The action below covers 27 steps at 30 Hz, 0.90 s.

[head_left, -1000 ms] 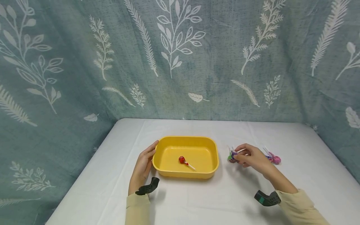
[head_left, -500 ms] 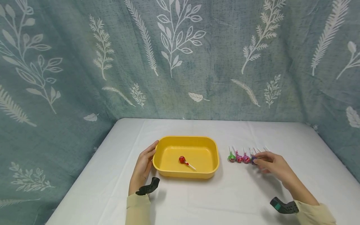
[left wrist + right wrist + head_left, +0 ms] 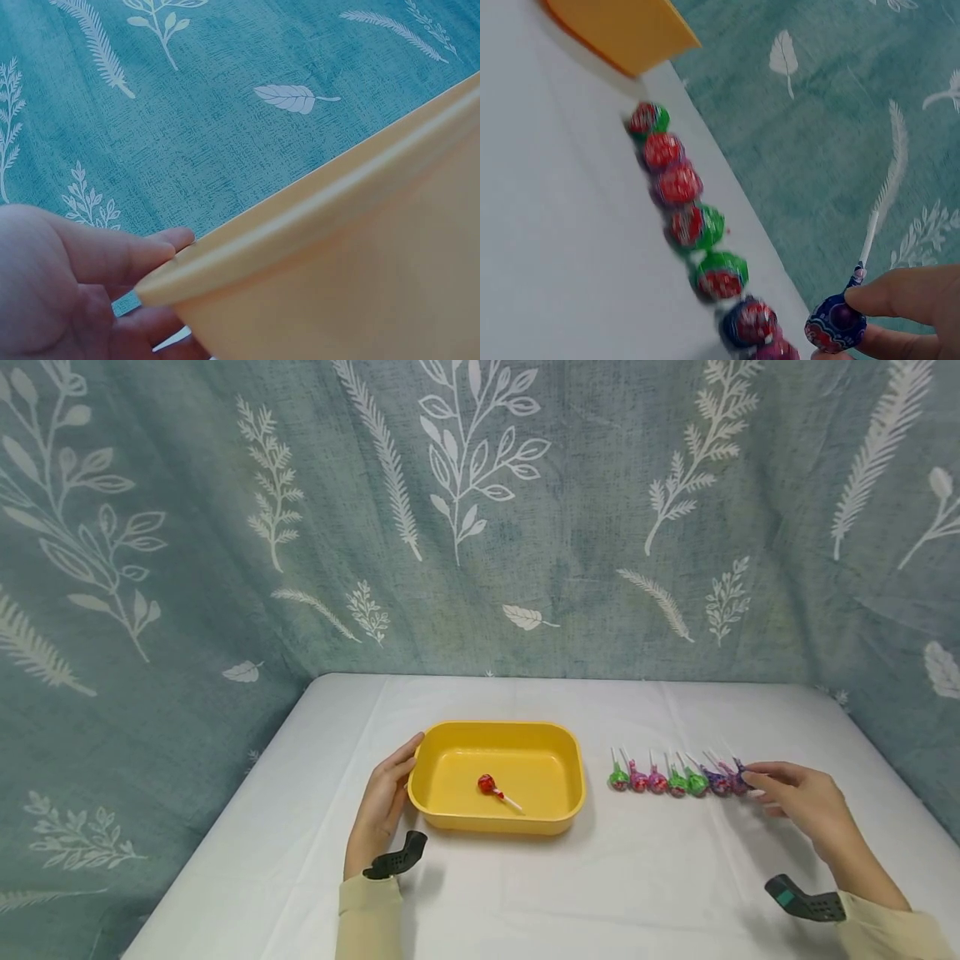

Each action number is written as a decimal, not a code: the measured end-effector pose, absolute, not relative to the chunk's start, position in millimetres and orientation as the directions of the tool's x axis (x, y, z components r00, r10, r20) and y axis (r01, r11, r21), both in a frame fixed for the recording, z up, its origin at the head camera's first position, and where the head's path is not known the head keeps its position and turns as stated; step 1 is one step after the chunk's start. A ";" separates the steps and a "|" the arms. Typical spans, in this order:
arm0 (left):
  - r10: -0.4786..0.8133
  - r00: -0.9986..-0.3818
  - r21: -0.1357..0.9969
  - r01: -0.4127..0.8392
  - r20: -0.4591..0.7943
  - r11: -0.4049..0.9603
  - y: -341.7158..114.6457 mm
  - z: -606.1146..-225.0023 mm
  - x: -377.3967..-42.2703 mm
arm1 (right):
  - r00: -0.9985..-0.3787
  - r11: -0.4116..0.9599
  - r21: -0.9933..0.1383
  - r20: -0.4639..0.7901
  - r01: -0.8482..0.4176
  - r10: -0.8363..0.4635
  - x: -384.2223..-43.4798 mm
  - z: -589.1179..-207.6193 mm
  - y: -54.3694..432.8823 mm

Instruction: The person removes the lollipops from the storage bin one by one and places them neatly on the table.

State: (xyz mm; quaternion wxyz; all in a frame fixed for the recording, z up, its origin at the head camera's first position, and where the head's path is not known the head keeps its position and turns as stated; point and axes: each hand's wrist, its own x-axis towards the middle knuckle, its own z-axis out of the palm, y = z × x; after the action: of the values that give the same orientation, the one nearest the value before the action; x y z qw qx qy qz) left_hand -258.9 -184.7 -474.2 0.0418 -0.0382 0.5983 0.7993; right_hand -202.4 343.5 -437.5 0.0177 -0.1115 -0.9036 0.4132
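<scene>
My right hand (image 3: pixel 806 800) pinches a dark blue-purple wrapped lollipop (image 3: pixel 835 324) by its candy end, its white stick pointing up, at the right end of a row of lollipops. That row has a green lollipop (image 3: pixel 618 779) at its left end, then pink, green and dark blue ones, sticks toward the back. A pink lollipop (image 3: pixel 774 349) lies just beside the held one. My left hand (image 3: pixel 382 797) rests against the left side of a yellow tray (image 3: pixel 495 824), fingers fairly straight along its rim. Inside the tray lies one red lollipop (image 3: pixel 487 784).
A white cloth (image 3: pixel 540 902) covers the table. Behind it hangs a blue-green curtain (image 3: pixel 585 527) with white leaf prints. A black wrist camera (image 3: pixel 804 900) sits on the right wrist, another black camera (image 3: pixel 396 857) on the left.
My right hand has moved rightward along the row with the dark lollipop, uncovering the green and pink lollipops it had hidden. The left hand and the tray have stayed put.
</scene>
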 end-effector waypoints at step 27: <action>0.018 -0.992 0.950 -0.122 -0.122 -0.288 -183.1 -472.3 -259.9 | -0.947 0.765 -0.565 -0.114 0.309 0.299 -229.3 -455.3 369.5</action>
State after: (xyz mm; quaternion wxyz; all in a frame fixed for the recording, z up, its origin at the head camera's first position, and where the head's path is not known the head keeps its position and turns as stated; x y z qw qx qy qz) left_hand -259.9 -183.1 -472.3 0.0438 -0.0439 0.5949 0.8014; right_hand -229.3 369.5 -455.3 -0.0084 -0.1618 -0.9393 0.3024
